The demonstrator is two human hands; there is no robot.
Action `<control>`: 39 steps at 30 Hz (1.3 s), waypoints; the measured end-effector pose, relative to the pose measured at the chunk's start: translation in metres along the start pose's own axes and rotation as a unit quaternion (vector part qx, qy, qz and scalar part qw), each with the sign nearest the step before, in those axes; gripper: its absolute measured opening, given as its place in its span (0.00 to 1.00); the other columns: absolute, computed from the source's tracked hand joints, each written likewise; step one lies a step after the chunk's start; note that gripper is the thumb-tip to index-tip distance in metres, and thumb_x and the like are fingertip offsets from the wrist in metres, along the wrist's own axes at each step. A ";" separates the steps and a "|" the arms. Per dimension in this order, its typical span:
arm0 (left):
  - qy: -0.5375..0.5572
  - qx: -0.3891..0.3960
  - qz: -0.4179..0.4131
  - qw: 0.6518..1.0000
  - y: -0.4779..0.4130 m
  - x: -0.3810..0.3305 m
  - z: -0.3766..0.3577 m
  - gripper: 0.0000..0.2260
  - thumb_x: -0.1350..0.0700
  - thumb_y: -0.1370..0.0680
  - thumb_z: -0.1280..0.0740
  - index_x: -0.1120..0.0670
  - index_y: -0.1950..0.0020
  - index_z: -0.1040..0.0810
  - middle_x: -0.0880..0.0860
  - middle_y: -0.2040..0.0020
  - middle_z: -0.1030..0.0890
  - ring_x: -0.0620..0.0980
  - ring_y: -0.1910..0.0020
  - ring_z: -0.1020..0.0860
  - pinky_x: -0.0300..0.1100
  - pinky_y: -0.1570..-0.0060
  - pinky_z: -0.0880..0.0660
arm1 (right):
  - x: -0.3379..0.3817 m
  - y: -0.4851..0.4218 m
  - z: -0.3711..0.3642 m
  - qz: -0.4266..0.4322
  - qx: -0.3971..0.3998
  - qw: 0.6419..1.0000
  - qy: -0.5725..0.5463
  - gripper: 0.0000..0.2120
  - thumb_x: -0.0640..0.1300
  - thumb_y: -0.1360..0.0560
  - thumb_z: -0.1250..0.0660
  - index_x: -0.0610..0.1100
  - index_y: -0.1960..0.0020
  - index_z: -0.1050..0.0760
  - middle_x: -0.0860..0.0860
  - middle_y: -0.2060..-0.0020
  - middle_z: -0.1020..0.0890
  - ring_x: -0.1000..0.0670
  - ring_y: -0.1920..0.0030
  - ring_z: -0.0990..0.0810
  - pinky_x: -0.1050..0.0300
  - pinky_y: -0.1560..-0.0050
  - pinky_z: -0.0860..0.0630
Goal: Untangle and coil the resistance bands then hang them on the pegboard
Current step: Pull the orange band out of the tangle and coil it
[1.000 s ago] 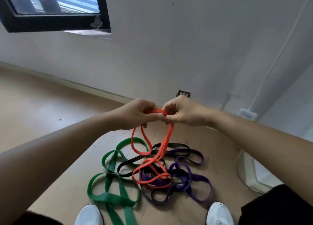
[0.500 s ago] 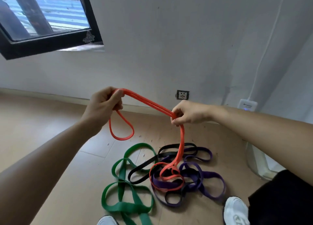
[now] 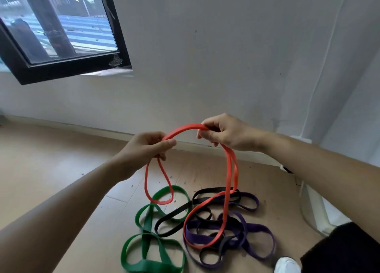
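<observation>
Both hands hold an orange resistance band (image 3: 232, 176) above the floor. My left hand (image 3: 147, 147) pinches one part, and a small loop hangs below it. My right hand (image 3: 224, 133) grips the band higher up, with an arc of band spanning between the hands. From the right hand a long doubled stretch drops to the floor, where its end lies over the pile. On the floor lie a green band (image 3: 148, 221), a black band (image 3: 181, 211) and a purple band (image 3: 255, 231), crossed over each other. No pegboard is in view.
A white wall (image 3: 205, 56) stands ahead with a black-framed window (image 3: 61, 36) at upper left. A white cable (image 3: 320, 71) runs down the wall at right. A white object (image 3: 314, 207) sits on the floor at right. One white shoe (image 3: 286, 264) shows at the bottom.
My hands have come closer together and the right hand has risen. The stretch of orange band between them now bows upward, and more of the band has lifted off the pile.
</observation>
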State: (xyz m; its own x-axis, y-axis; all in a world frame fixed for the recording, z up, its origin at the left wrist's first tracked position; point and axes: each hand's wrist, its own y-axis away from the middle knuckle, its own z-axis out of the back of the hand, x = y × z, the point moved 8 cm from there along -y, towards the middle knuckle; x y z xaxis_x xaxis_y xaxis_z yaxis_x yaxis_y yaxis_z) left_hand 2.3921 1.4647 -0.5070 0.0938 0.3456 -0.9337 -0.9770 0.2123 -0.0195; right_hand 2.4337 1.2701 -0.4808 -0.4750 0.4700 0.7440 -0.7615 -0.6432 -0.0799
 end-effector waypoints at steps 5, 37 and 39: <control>-0.009 0.046 -0.007 0.999 -0.003 -0.020 -0.029 0.20 0.42 0.26 0.28 0.59 0.48 0.16 0.50 0.65 0.24 0.49 0.63 0.25 0.46 0.55 0.25 | 0.011 -0.001 -0.021 0.012 0.032 0.997 0.069 0.06 0.49 0.19 0.34 0.50 0.52 0.19 0.50 0.63 0.19 0.44 0.60 0.19 0.48 0.57 0.21; 0.099 -0.207 -0.001 0.973 0.005 -0.006 0.054 0.13 0.48 0.18 0.37 0.56 0.50 0.21 0.47 0.69 0.32 0.46 0.70 0.31 0.43 0.56 0.25 | 0.014 0.011 0.073 0.067 -0.211 0.974 0.056 0.02 0.38 0.25 0.27 0.42 0.54 0.16 0.51 0.67 0.17 0.57 0.68 0.21 0.64 0.64 0.24; 0.114 -0.212 0.001 0.971 0.002 -0.005 0.056 0.13 0.47 0.18 0.37 0.57 0.49 0.21 0.47 0.68 0.32 0.46 0.69 0.31 0.43 0.55 0.24 | 0.019 0.011 0.077 0.070 -0.196 0.977 0.034 0.04 0.42 0.25 0.25 0.42 0.52 0.15 0.49 0.65 0.16 0.55 0.65 0.19 0.62 0.62 0.22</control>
State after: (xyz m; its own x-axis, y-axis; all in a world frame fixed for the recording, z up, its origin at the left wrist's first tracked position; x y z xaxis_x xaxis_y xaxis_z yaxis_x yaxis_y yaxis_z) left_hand 2.4000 1.5146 -0.4828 0.0943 0.1250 -0.9877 -0.9727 -0.1998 -0.1181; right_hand 2.4502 1.2254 -0.4168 -0.6053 0.4414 0.6624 -0.7906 -0.4297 -0.4362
